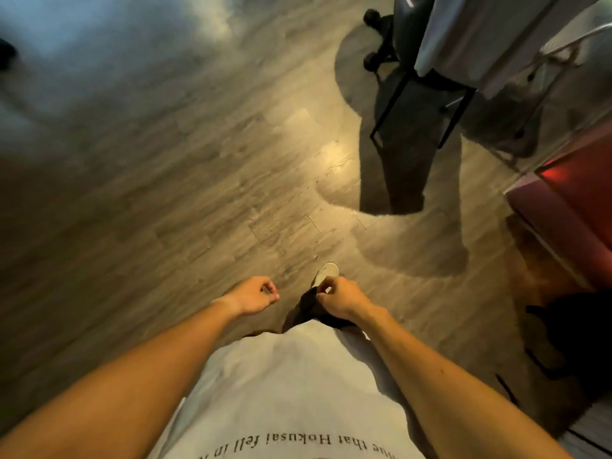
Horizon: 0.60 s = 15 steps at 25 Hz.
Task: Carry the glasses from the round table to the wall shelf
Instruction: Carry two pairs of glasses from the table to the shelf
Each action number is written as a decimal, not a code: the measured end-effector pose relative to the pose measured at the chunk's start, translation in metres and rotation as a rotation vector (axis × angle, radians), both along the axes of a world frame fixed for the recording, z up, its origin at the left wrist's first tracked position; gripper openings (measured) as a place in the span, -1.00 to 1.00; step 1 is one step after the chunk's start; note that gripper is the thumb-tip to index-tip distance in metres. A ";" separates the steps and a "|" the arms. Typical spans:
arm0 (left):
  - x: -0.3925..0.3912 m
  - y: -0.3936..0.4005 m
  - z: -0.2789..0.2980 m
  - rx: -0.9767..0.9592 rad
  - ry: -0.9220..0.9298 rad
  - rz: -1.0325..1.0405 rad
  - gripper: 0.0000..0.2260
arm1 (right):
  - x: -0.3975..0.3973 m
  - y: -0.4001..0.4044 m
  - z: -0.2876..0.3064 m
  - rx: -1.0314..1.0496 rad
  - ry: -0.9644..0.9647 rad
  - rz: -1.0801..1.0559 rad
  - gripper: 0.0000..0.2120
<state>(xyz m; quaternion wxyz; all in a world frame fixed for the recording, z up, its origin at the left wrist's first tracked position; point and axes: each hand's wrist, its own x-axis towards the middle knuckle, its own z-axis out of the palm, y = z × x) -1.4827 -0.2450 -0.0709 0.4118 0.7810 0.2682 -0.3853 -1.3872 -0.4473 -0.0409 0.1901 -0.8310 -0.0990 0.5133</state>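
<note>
Looking straight down from head height, the view takes in a wood-plank floor (198, 167), both bare forearms and the front of a pale T-shirt (291, 385) with a line of printed text near its lower hem.

Left hand (253, 294): held out ahead of the body at about 11 o'clock from the shirt, fingers curled loosely inward toward the palm, thumb meeting the fingertips. Nothing is seen in its grasp.

Right hand (342, 298): level with the left and near it, at about 1 o'clock from the shirt, likewise curled into a loose fist. It holds nothing that can be made out. A light-coloured shoe (326, 271) shows just beyond its knuckles, over a dark trouser leg (309, 308).

Glasses: none appear anywhere in this frame, neither in the hands nor on any surface; their location cannot be told from this view. The round table and wall shelf are likewise out of sight.

Surroundings: at 1 o'clock in the frame stands a piece of furniture on thin black metal legs (390, 104) with pale fabric (480, 38) draped over it, casting a long shadow on the floor. At 3 o'clock sits a dark red surface (569, 207), possibly a counter or bench; motion blur makes it uncertain. A dark object (569, 329) lies at 4 o'clock.
</note>
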 end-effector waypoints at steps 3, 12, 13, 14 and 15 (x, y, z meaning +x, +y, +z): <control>0.087 0.022 0.020 0.022 -0.051 0.059 -0.92 | 0.094 0.032 0.012 0.006 -0.042 0.097 -0.77; 0.328 0.131 0.022 -0.017 -0.175 0.142 -0.91 | 0.333 0.158 0.013 -0.001 -0.098 0.196 -0.76; 0.362 0.153 0.019 -0.015 -0.163 0.131 -0.90 | 0.366 0.181 0.012 -0.012 -0.091 0.173 -0.76; 0.395 0.174 0.019 -0.010 -0.150 0.115 -0.89 | 0.398 0.200 0.013 -0.021 -0.088 0.159 -0.76; 0.425 0.194 0.022 -0.020 -0.136 0.104 -0.90 | 0.427 0.218 0.020 -0.024 -0.086 0.142 -0.76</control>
